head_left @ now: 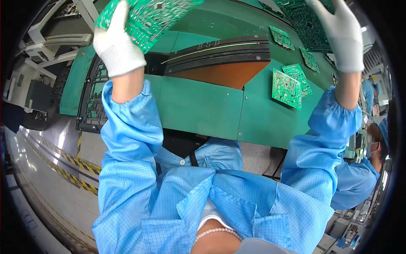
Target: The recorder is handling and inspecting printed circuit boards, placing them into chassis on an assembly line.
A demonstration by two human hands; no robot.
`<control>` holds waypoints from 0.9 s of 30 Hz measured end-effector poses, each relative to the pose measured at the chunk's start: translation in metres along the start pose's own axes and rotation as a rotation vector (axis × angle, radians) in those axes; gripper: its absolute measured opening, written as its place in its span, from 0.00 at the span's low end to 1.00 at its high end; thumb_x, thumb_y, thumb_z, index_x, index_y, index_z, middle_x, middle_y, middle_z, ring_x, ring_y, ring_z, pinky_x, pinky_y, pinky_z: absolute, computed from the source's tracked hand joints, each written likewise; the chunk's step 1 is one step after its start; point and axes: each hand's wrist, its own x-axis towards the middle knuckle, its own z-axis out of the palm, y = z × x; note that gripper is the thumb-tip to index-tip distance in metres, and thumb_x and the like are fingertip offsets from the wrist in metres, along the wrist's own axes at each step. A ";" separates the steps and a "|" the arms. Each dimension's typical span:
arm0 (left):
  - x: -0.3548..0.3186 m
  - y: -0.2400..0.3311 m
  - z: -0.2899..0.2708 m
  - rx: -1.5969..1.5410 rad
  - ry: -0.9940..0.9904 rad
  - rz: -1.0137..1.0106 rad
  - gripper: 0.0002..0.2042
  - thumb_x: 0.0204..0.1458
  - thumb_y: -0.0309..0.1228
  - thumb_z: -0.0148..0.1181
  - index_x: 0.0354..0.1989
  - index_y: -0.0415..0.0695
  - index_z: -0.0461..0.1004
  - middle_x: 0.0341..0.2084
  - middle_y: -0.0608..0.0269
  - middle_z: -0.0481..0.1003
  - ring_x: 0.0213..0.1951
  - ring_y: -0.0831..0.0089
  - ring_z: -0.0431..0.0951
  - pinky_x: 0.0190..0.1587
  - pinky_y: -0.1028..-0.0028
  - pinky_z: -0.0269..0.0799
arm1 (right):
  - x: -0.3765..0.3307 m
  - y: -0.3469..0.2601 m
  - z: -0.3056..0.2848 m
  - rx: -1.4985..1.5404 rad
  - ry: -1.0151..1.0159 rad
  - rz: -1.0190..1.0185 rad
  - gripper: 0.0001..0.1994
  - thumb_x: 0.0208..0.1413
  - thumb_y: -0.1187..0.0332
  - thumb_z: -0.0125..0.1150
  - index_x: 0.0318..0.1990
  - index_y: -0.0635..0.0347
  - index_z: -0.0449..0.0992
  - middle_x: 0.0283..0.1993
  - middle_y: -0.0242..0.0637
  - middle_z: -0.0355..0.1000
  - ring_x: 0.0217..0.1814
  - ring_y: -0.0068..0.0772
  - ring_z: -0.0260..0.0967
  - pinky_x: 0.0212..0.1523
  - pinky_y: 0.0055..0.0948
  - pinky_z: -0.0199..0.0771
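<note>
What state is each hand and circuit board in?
Left hand: gloved, gripping
Left-hand circuit board: held tilted, partly out of frame
Right hand: gloved, gripping
Right-hand circuit board: held, partly out of frame
Front circuit-board pair: overlapping on green worktop
Far circuit board: lying apart on worktop
Middle circuit board: lying apart

Electronics factory: circuit boards (287, 89) on green workbench (196, 103), yellow-black floor tape (84, 165), blue-coated co-worker (356, 183).

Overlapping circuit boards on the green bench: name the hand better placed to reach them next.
Right hand, probably: nearer the overlapping boards; the left hand is left of the black-topped divider. Left holds a bright green board, right a darker board, so it likely needs freeing first.
</note>
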 end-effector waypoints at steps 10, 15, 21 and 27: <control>0.003 -0.140 -0.034 -0.503 0.223 -0.524 0.10 0.59 0.23 0.62 0.48 0.35 0.75 0.45 0.50 0.80 0.44 0.56 0.83 0.47 0.56 0.82 | -0.034 0.132 0.247 0.309 -0.705 0.379 0.36 0.47 0.42 0.72 0.50 0.70 0.81 0.43 0.52 0.82 0.45 0.45 0.81 0.52 0.37 0.76; 0.003 -0.136 -0.036 -0.479 0.181 -0.523 0.10 0.59 0.23 0.62 0.48 0.35 0.75 0.45 0.52 0.80 0.44 0.58 0.83 0.48 0.58 0.82 | -0.029 0.139 0.331 0.730 -0.655 0.733 0.28 0.53 0.50 0.75 0.48 0.71 0.81 0.40 0.37 0.81 0.36 0.27 0.78 0.39 0.28 0.77; 0.000 -0.131 -0.035 -0.481 0.126 -0.529 0.11 0.60 0.23 0.62 0.49 0.34 0.76 0.45 0.51 0.80 0.45 0.61 0.83 0.50 0.62 0.81 | -0.017 0.131 0.383 0.129 -0.510 0.561 0.50 0.48 0.29 0.63 0.63 0.70 0.72 0.60 0.61 0.73 0.65 0.56 0.71 0.64 0.43 0.71; -0.002 -0.119 -0.029 -0.477 -0.033 -0.554 0.12 0.60 0.25 0.64 0.49 0.34 0.76 0.45 0.54 0.80 0.45 0.63 0.83 0.50 0.65 0.80 | 0.006 0.051 0.322 0.938 -0.815 0.337 0.39 0.60 0.38 0.60 0.67 0.63 0.69 0.56 0.47 0.78 0.54 0.36 0.77 0.57 0.32 0.76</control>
